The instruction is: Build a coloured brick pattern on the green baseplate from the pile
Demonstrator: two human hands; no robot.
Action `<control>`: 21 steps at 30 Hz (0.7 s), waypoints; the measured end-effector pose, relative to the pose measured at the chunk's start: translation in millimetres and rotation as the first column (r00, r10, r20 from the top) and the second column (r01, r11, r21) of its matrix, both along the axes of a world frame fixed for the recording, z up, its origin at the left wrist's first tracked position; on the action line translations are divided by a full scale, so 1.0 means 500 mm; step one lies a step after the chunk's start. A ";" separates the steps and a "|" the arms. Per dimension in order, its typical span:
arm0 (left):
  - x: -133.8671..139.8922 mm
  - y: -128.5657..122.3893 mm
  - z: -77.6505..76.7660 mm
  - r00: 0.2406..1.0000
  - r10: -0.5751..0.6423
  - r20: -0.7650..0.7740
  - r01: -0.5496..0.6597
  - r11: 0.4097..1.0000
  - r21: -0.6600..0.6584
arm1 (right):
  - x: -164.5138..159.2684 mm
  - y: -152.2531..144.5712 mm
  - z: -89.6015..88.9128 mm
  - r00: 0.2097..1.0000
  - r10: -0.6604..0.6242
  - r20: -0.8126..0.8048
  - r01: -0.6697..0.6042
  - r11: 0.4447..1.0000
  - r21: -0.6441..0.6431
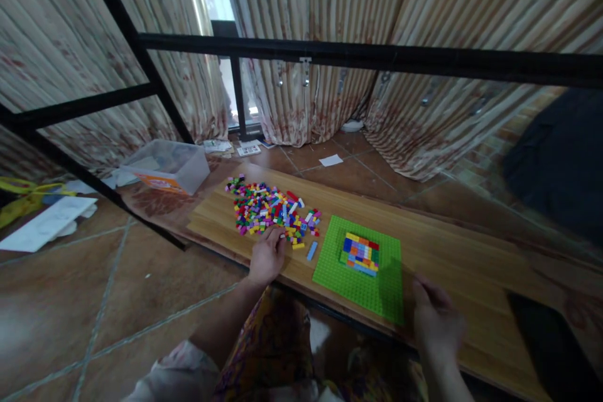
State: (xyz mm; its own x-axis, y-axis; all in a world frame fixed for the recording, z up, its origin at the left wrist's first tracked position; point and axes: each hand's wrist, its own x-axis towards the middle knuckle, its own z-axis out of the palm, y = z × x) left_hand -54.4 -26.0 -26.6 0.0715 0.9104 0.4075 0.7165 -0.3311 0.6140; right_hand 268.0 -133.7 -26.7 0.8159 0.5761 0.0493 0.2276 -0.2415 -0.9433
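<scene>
At the near edge of a pile of colourful building bricks (268, 204) is my left hand (267, 255), its thumb and fingers pinched together. A small pale brick (282, 236) shows at those fingertips. A light blue long brick (311, 250) lies apart, to the right of this hand. Further right lies a green baseplate (358, 295), bearing a low multicoloured block of joined bricks (360, 254). Just past the plate's right edge hovers my right hand (437, 320), partly curled and blurred. Whether its fingers hold anything cannot be made out.
A wooden board (447, 251) carries the bricks and plate. A dark flat object (546, 339) lies at its right end. Behind the pile stands a clear plastic box (167, 163) with an orange label. A black metal frame (301, 50) crosses in front of the curtains (320, 0).
</scene>
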 end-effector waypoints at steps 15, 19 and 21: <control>0.010 -0.003 0.019 0.985 -0.131 -0.112 0.127 0.991 -0.045 | 0.044 -0.010 -0.018 0.900 0.171 0.400 -0.036 0.945 -0.325; 0.016 0.004 0.016 0.981 -0.146 -0.130 0.142 0.989 -0.039 | 0.040 -0.011 -0.015 0.890 0.172 0.422 -0.039 0.952 -0.305; 0.018 0.006 0.013 0.981 -0.147 -0.129 0.143 0.989 -0.039 | 0.039 -0.011 -0.015 0.884 0.175 0.434 -0.046 0.956 -0.291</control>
State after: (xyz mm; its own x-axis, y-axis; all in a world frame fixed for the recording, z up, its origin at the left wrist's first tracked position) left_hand -45.5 -22.8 -19.9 0.2545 0.8978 0.3594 0.7369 -0.4208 0.5292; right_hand 287.4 -139.1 -34.3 0.6715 0.7048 0.2287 0.6517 -0.4150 -0.6348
